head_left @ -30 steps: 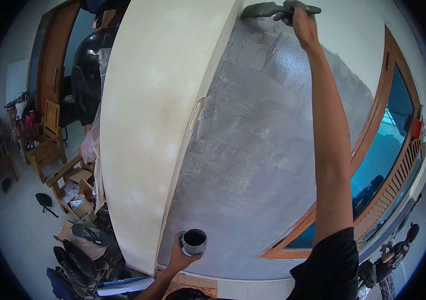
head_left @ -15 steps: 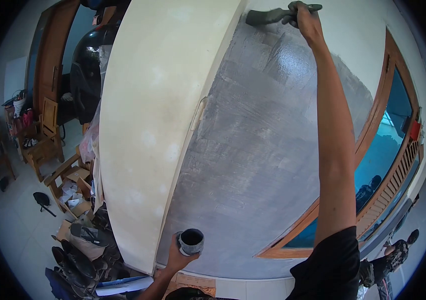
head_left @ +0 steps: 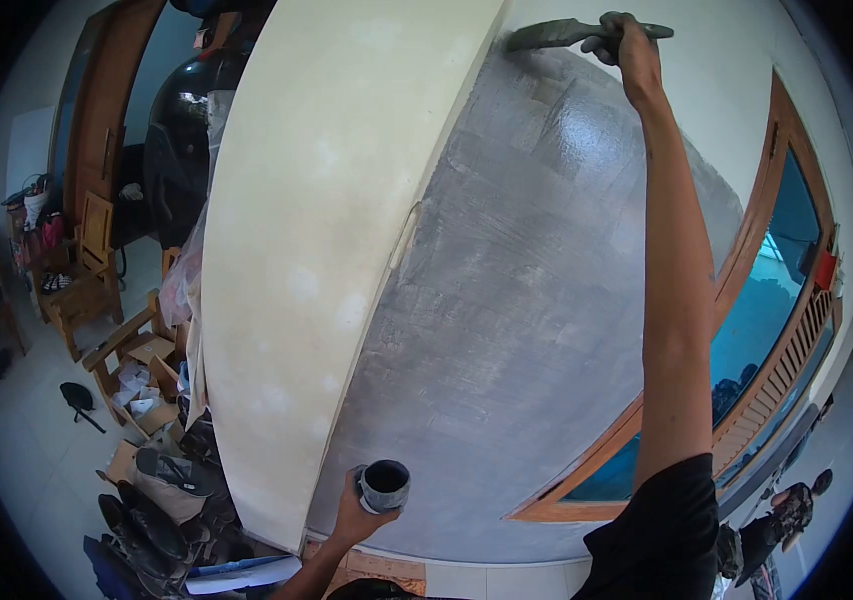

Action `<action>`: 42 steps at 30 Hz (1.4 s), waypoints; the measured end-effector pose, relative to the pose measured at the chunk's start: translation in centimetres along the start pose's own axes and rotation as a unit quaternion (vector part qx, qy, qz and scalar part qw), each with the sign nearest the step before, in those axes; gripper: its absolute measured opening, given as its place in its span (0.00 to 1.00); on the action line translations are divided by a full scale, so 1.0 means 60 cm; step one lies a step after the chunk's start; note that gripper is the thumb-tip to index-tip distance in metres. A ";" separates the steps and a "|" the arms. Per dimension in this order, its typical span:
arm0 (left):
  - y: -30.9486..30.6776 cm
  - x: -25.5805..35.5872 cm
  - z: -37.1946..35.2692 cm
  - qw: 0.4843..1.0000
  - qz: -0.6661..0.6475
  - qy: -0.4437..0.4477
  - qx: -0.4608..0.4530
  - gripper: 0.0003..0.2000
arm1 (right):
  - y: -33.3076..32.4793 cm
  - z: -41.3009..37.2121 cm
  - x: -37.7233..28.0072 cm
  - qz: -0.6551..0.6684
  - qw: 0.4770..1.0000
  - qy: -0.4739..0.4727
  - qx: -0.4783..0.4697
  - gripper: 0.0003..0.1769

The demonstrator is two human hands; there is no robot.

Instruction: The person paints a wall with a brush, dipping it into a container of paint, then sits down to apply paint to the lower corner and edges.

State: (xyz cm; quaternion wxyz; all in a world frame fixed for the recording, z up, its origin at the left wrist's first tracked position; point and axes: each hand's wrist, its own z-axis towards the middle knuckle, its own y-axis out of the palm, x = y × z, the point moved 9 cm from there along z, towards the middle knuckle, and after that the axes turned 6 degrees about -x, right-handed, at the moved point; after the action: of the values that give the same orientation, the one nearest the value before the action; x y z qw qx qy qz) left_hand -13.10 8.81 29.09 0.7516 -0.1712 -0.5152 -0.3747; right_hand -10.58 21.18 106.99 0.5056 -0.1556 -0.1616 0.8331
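Observation:
High on the wall, my right hand [head_left: 632,58] is closed around the handle of a paintbrush [head_left: 558,34]. Its bristles, dark with grey paint, touch the wall near the corner with the cream wall section [head_left: 346,180]. Below the brush spreads a large patch of grey paint [head_left: 506,260], shiny and wet-looking near the top. Low in the view, my left hand [head_left: 354,517] grips a small paint-smeared cup [head_left: 384,487]. The cup's mouth faces me and its inside looks dark.
A wood-framed window [head_left: 746,370] borders the painted area on the right. Shoes [head_left: 146,520], a bag and boxes [head_left: 151,370] crowd the floor at left, near a wooden chair [head_left: 86,270]. Another person [head_left: 776,525] is at the lower right.
The brush has tilted flatter against the wall, and my right hand has shifted slightly right and down in view. My left hand still holds the cup in nearly the same place.

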 end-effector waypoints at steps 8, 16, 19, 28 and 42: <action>-0.009 -0.001 -0.003 1.000 0.003 0.004 0.010 0.49 | 0.010 0.002 0.010 -0.065 0.998 0.020 0.004 0.20; -0.013 0.025 0.013 0.999 0.021 0.031 0.036 0.45 | 0.031 -0.001 0.018 -0.093 0.995 0.009 -0.019 0.19; -0.014 0.035 0.020 0.998 0.036 0.034 0.028 0.44 | 0.027 -0.024 -0.013 -0.130 0.991 0.017 -0.019 0.20; -0.020 0.036 0.030 0.999 0.024 0.043 0.022 0.43 | 0.003 -0.019 0.023 -0.207 0.978 0.015 -0.008 0.20; 0.002 -0.004 0.037 0.999 -0.009 0.034 -0.014 0.46 | -0.105 -0.081 0.084 -0.210 0.976 -0.062 0.000 0.20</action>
State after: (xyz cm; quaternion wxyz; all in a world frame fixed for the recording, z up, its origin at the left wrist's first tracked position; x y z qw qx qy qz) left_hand -14.49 10.42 29.82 0.7625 -0.1645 -0.4858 -0.3945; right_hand -5.75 28.94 104.82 0.6586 -0.0664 -0.2217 0.7160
